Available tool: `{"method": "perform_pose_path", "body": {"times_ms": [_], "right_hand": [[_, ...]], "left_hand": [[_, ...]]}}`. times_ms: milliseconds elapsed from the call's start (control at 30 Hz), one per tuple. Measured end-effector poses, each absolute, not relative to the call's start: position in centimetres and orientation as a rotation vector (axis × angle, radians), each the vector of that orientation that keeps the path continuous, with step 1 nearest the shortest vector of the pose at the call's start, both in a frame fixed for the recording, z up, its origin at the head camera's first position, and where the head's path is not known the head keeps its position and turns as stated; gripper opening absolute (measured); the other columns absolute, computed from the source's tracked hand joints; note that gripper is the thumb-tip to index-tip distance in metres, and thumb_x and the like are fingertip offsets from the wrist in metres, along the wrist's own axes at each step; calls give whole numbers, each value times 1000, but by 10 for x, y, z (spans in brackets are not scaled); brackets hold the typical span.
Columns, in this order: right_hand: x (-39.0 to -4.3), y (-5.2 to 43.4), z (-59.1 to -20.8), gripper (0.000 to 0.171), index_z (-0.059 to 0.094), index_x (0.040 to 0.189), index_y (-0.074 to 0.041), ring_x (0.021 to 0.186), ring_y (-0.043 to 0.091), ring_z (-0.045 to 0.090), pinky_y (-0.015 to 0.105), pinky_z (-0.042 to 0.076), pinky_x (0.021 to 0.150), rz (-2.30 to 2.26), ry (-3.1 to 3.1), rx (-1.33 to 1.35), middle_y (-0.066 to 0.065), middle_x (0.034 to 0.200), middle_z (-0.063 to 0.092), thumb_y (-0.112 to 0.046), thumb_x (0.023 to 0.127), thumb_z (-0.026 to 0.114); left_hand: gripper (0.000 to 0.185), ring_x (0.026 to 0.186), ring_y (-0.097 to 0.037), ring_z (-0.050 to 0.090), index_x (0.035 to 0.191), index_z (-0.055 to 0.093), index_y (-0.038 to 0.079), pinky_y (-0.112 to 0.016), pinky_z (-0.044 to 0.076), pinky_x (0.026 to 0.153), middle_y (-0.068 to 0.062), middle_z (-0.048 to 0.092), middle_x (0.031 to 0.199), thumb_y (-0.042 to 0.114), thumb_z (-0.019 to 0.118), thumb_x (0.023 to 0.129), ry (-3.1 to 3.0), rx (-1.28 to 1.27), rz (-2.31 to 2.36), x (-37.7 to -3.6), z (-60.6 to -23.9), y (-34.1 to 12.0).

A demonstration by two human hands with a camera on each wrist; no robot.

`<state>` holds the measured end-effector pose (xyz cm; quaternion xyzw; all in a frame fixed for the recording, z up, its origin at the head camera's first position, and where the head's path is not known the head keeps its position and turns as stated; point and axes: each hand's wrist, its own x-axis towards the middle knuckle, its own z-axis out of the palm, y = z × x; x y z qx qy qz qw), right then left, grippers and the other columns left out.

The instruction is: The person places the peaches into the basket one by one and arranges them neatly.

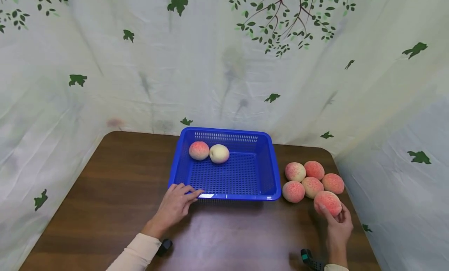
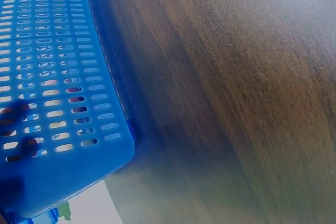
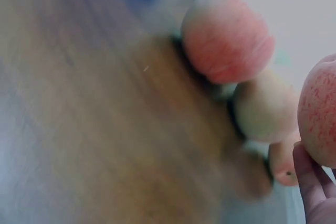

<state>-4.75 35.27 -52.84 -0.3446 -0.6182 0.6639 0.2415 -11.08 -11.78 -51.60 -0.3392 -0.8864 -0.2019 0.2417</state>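
A blue plastic basket (image 1: pixel 224 197) stands on the table, its slotted side (image 2: pixel 58 77) filling the left of the left wrist view. My left hand (image 1: pixel 177 204) holds its front rim near the left corner, fingers bent over the edge. Inside, at the back left, a pink peach (image 1: pixel 198 151) and a pale cream peach (image 1: pixel 219 153) sit side by side. My right hand (image 1: pixel 339 224) grips a pinkish-red peach (image 1: pixel 327 203) between thumb and fingers, to the right of the basket. Beside that hand several peaches (image 1: pixel 312 187) lie clustered on the table.
The brown wooden table (image 1: pixel 122 193) ends at a pale leaf-printed cloth (image 1: pixel 210 68) behind and at both sides. A black wrist device (image 1: pixel 164 247) shows at the left wrist, another (image 1: pixel 310 259) at the right. The peach group reaches close to the table's right edge.
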Motion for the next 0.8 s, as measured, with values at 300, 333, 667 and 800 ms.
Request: {"method": "perform_pose_path", "body": {"times_ms": [300, 333, 667, 800], "right_hand": [[-60, 348, -508, 57, 53, 132, -13, 114, 12, 47, 15, 41, 95, 1848, -1641, -838, -3, 124, 52, -17, 81, 78], [-62, 347, -505, 58, 53, 133, -12, 113, 12, 48, 15, 42, 94, 1849, -1650, -819, -3, 125, 52, -16, 81, 77], [-93, 331, -473, 54, 56, 131, -4, 106, 15, 54, 15, 50, 80, 1954, -1594, -533, 4, 120, 56, 2, 81, 74], [-108, 320, -462, 50, 58, 126, -6, 105, 15, 54, 17, 51, 76, 1985, -1609, -498, 4, 119, 52, 2, 80, 74]], "left_hand": [[29, 75, -17, 53, 106, 76, 19, -34, 38, 69, 5, 65, 86, 12, 74, 78, -2428, -935, -551, -111, -516, -120], [29, 75, -17, 53, 106, 76, 19, -34, 38, 70, 5, 65, 86, 12, 74, 78, -2432, -935, -551, -111, -516, -120], [26, 76, -16, 53, 107, 76, 21, -33, 37, 70, 6, 65, 86, 17, 70, 83, -2465, -930, -532, -110, -514, -121], [26, 76, -16, 53, 107, 76, 22, -33, 37, 70, 7, 65, 87, 16, 71, 82, -2479, -925, -527, -110, -513, -121]]}}
